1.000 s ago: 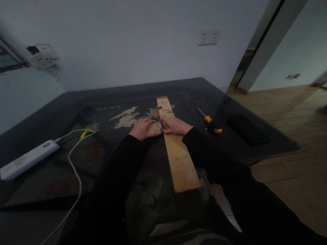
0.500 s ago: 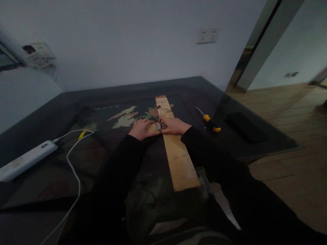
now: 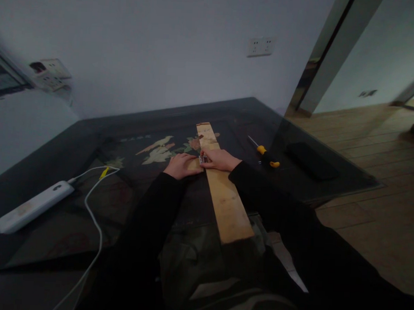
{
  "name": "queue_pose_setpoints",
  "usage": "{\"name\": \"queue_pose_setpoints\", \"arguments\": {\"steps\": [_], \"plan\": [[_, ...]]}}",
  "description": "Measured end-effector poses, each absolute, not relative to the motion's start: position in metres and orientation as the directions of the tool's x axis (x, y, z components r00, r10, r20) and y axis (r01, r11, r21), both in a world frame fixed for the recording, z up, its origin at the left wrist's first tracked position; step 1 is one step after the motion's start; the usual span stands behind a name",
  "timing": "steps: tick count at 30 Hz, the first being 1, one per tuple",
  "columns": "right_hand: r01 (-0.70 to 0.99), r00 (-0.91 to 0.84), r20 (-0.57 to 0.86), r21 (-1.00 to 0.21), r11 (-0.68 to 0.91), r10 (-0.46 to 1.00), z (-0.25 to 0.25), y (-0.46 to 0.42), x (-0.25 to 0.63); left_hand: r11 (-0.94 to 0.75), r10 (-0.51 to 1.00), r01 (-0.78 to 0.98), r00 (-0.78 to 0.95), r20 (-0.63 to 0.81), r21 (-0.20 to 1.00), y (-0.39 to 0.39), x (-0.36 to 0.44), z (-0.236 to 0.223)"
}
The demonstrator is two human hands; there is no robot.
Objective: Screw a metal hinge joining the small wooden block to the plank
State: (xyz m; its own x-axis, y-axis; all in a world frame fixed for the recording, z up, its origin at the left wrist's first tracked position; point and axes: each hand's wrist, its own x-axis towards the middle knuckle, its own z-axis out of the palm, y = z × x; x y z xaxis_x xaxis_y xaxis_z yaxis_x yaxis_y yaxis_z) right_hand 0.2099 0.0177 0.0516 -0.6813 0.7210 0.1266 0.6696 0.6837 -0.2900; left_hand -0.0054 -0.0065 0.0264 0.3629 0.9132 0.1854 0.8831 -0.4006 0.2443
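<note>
A long wooden board [image 3: 227,204] lies on the dark table, its near end jutting past the front edge. My left hand [image 3: 181,166] is closed on a shorter wooden piece [image 3: 194,164], mostly hidden under the fingers, beside the board's left edge. Between my hands, a small metal hinge [image 3: 201,160] sits where the two pieces meet. My right hand [image 3: 222,160] rests over the board, fingers pinching the hinge and covering part of it. A screwdriver [image 3: 265,153] with a yellow and black handle lies right of my right hand.
A white power strip [image 3: 34,207] with a cable [image 3: 94,214] lies on the left of the table [image 3: 149,189]. At the right is a dark flat object [image 3: 311,160]. Tiny metal bits [image 3: 260,163] lie by the screwdriver. A wall stands behind the table.
My right fingers have shifted slightly on the hinge, and less of its right part shows now. My left hand stays on the shorter wooden piece.
</note>
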Motion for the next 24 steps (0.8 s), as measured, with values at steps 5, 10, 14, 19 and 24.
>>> {"name": "queue_pose_setpoints", "arguments": {"steps": [5,10,14,19,24], "plan": [[0.679,-0.67,0.123,-0.297,0.671,0.732,0.051,0.018,0.21,-0.385,0.921,0.881,0.347,0.177,0.276,-0.004,-0.007,0.021],[0.686,-0.666,0.124,-0.285,0.669,0.736,0.053,0.015,0.209,-0.398,0.915,0.87,0.353,0.195,0.292,-0.002,-0.009,0.016],[0.702,-0.657,0.107,-0.274,0.658,0.746,0.058,0.013,0.209,-0.388,0.918,0.873,0.335,0.214,0.296,-0.001,-0.02,0.014],[0.689,-0.66,0.102,-0.313,0.654,0.744,0.058,0.013,0.209,-0.22,0.96,0.949,0.17,0.224,0.224,-0.002,-0.062,0.015],[0.671,-0.666,0.122,-0.333,0.662,0.736,0.053,0.016,0.21,0.071,0.971,0.969,-0.121,0.204,0.236,-0.002,-0.107,0.016]]}}
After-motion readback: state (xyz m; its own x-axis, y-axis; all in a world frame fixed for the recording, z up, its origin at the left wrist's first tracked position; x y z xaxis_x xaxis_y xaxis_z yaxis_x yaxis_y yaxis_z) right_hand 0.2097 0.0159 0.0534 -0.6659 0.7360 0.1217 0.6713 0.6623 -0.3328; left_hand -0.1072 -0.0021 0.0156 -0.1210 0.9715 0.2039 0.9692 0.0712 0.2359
